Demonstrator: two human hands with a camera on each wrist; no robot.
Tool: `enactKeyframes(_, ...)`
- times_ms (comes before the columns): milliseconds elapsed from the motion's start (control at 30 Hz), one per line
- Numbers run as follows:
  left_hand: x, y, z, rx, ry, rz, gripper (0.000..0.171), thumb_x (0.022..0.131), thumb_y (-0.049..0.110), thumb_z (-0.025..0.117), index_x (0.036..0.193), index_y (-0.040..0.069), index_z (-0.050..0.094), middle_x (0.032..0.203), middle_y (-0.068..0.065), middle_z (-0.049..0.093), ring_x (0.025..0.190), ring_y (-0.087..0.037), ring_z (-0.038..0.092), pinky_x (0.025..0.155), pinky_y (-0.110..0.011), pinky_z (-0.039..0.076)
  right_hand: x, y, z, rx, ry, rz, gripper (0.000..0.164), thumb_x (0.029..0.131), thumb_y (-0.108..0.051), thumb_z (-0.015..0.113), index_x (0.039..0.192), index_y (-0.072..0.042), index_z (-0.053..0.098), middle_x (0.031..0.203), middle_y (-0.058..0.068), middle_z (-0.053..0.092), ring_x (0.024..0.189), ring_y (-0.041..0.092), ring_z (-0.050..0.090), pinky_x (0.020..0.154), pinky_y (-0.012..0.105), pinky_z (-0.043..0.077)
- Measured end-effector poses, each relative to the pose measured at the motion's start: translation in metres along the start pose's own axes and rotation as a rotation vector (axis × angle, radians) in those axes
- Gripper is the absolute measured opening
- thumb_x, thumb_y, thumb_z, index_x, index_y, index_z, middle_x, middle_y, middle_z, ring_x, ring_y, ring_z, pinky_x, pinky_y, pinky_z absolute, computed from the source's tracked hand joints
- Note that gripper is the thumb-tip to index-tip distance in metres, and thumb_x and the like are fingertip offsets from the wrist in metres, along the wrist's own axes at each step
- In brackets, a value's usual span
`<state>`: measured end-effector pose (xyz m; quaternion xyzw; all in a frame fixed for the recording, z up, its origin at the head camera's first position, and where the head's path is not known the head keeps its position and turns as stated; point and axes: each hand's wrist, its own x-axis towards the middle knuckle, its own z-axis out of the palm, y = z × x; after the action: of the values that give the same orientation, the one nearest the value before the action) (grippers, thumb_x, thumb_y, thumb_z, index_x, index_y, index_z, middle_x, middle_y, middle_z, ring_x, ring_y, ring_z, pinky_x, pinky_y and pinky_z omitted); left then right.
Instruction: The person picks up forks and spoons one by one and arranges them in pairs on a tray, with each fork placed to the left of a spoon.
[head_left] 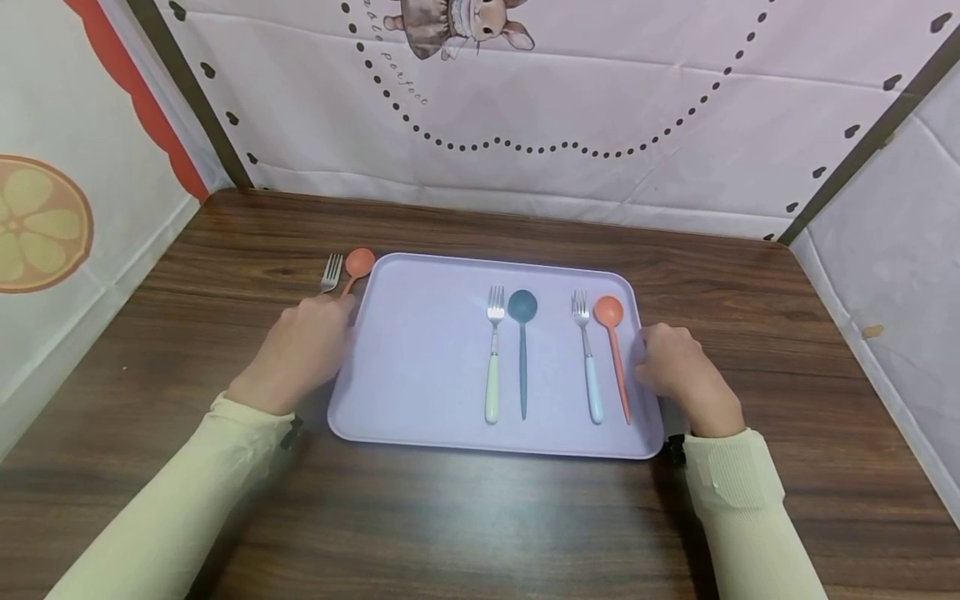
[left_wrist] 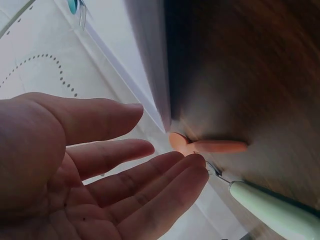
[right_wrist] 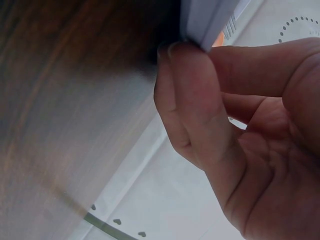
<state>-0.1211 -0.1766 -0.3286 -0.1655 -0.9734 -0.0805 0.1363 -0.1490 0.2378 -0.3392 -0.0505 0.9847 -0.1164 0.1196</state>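
A lavender tray (head_left: 427, 358) lies on the wooden table. At its right rim my right hand (head_left: 686, 371) pinches the edge, thumb at the rim and fingers curled under it in the right wrist view. My left hand (head_left: 307, 346) hovers beside the left rim, fingers extended and holding nothing. Close to its fingertips lie an orange spoon (left_wrist: 215, 146) and a fork with a pale green handle (left_wrist: 275, 210), both on the table. On the tray are a green-handled fork (head_left: 492, 383), a dark teal spoon (head_left: 522, 308), a blue-handled fork (head_left: 592, 387) and another orange spoon (head_left: 609, 312).
A white printed cloth (head_left: 600, 100) with a rabbit picture stands behind the table (head_left: 480, 517). Another cloth with an orange slice (head_left: 37, 225) hangs along the left side, and a pale one (head_left: 900, 275) along the right.
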Motion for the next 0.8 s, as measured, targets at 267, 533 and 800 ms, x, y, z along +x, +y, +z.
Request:
enactKeyframes(267, 0.002, -0.007, 0.002, -0.032, -0.078, -0.076, 0.006, 0.079, 0.003, 0.055, 0.079, -0.002, 0.057, 0.062, -0.018, 0.055, 0.053, -0.034, 0.052, 0.049, -0.055, 0.043, 0.0, 0.0, 0.001, 0.001, -0.006, 0.001, 0.025, 0.077, -0.001, 0.054, 0.099, 0.01, 0.057, 0.077, 0.019, 0.056, 0.065, 0.029, 0.052, 0.053, 0.039, 0.047)
enactKeyframes(533, 0.005, -0.013, 0.01, 0.011, -0.045, -0.063, 0.01, 0.079, -0.003, 0.049, 0.076, -0.006, 0.058, 0.063, -0.02, 0.051, 0.055, -0.035, 0.052, 0.048, -0.055, 0.045, 0.0, -0.001, 0.001, -0.005, -0.022, 0.016, 0.026, 0.078, -0.001, 0.055, 0.101, 0.011, 0.056, 0.078, 0.02, 0.056, 0.066, 0.029, 0.052, 0.054, 0.039, 0.048)
enactKeyframes(800, 0.005, -0.018, 0.016, 0.025, -0.045, -0.091, 0.008, 0.075, -0.006, 0.052, 0.081, -0.01, 0.055, 0.064, -0.021, 0.047, 0.051, -0.036, 0.051, 0.042, -0.053, 0.046, 0.001, 0.0, 0.0, -0.004, -0.009, -0.01, 0.022, 0.076, -0.002, 0.054, 0.095, 0.008, 0.058, 0.075, 0.019, 0.056, 0.065, 0.029, 0.052, 0.054, 0.04, 0.048)
